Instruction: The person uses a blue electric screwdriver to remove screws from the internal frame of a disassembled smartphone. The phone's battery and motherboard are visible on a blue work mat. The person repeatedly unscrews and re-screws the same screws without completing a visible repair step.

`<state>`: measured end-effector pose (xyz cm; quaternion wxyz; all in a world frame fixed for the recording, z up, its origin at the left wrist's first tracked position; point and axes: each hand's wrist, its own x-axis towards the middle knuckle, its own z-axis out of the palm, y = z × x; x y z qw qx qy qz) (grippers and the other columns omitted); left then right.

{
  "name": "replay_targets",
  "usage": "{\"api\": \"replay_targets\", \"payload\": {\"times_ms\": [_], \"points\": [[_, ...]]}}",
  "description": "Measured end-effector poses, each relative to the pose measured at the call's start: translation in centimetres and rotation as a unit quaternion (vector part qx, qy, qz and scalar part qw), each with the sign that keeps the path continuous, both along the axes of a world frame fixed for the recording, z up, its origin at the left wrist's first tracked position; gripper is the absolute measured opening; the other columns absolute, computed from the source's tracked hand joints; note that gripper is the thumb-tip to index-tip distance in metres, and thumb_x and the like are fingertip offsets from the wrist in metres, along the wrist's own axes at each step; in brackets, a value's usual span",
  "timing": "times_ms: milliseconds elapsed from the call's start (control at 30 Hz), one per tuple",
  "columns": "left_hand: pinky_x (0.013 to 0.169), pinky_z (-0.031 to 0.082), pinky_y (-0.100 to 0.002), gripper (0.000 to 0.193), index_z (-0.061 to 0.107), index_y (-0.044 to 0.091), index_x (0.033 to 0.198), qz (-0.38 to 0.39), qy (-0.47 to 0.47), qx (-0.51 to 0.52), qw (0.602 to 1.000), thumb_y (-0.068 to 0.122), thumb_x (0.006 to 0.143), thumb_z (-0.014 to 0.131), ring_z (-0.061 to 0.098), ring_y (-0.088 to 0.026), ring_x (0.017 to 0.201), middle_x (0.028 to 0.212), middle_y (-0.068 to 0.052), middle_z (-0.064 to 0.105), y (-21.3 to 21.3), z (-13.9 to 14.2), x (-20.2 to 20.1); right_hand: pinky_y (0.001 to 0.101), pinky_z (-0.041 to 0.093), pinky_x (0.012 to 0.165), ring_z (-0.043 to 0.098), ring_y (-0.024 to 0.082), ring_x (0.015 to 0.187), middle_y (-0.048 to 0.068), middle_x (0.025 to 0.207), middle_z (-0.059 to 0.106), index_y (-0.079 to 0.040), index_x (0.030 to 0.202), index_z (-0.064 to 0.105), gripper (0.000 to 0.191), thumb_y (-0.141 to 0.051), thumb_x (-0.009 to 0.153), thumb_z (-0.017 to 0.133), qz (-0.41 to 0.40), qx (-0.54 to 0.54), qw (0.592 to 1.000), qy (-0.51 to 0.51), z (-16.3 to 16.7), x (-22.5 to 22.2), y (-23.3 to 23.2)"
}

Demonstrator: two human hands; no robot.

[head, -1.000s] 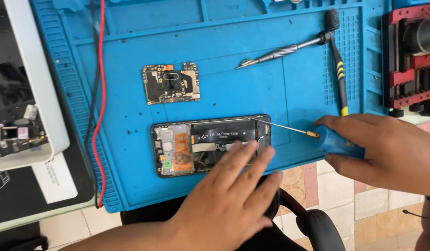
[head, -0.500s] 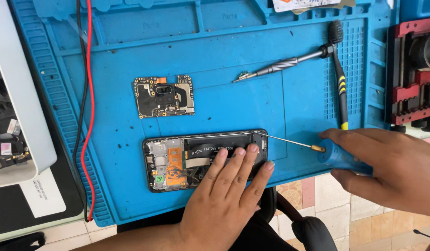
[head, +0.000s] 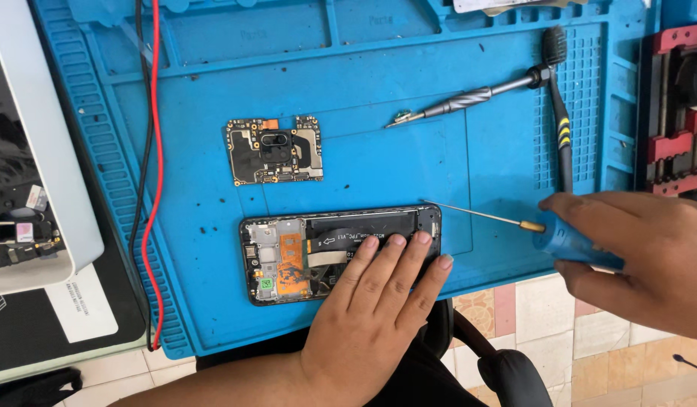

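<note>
Left hand (head: 371, 316) hides the opened phone's (head: 288, 256) right half.

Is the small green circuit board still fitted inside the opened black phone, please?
No, the small green circuit board lies on the blue mat, apart from the opened black phone.

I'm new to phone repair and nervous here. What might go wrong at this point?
The screwdriver tip sits at the opened phone's corner; a slip might gouge the exposed parts. The left hand presses on the open interior and its flex cable, which may get strained. The loose circuit board lies unprotected nearby.
</note>
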<state>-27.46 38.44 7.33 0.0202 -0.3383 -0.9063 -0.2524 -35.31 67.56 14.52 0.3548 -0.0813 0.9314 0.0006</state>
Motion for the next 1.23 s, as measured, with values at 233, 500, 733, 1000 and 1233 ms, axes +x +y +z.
{"api": "replay_targets", "payload": {"times_ms": [233,500,733,1000,1233], "points": [[0.126,0.035,-0.047,0.052,0.049,0.006,0.154,0.023,0.006,0.002,1.000,0.021,0.105,0.054,0.048,-0.031,0.144,0.158,-0.016,0.047,-0.1,0.0,-0.2,0.0321,0.058,0.066,0.078,0.018,0.070,0.004,0.085,0.075,-0.018,0.130,0.066,0.065,-0.023,0.069,0.086,-0.030,-0.050,0.998,0.010,-0.2,0.0,-0.2],[0.125,0.035,-0.046,0.056,0.050,0.005,0.154,0.032,0.005,0.011,0.999,0.025,0.103,0.061,0.047,-0.030,0.142,0.157,-0.015,0.048,0.1,0.3,-0.1,0.0297,0.059,0.067,0.076,0.015,0.072,0.002,0.086,0.076,-0.020,0.135,0.064,0.071,-0.027,0.068,0.089,-0.027,0.008,0.998,-0.048,-0.3,-0.5,-0.2],[0.126,0.034,-0.046,0.069,0.047,0.005,0.155,0.027,-0.005,-0.001,1.000,0.031,0.095,0.068,0.046,-0.030,0.142,0.158,-0.015,0.046,0.4,0.6,0.1,0.0296,0.060,0.068,0.079,0.015,0.071,0.003,0.088,0.076,-0.019,0.136,0.063,0.072,-0.027,0.069,0.089,-0.007,0.013,0.999,-0.044,-0.2,-0.5,-0.2],[0.125,0.033,-0.048,0.078,0.045,0.005,0.156,0.019,-0.020,0.002,1.000,0.034,0.089,0.074,0.044,-0.031,0.143,0.159,-0.016,0.045,0.4,0.7,0.4,0.0325,0.062,0.064,0.078,0.020,0.070,0.009,0.095,0.077,-0.013,0.136,0.066,0.076,-0.025,0.065,0.088,0.027,-0.040,0.999,0.016,-0.5,-0.4,0.0],[0.126,0.031,-0.048,0.082,0.044,0.005,0.156,0.014,-0.032,0.007,0.999,0.035,0.087,0.075,0.043,-0.032,0.144,0.160,-0.016,0.044,0.3,0.7,0.6,0.0370,0.061,0.062,0.077,0.025,0.073,0.009,0.099,0.078,-0.014,0.131,0.069,0.072,-0.024,0.062,0.087,0.048,-0.085,0.993,0.063,0.9,0.8,0.1]]}}
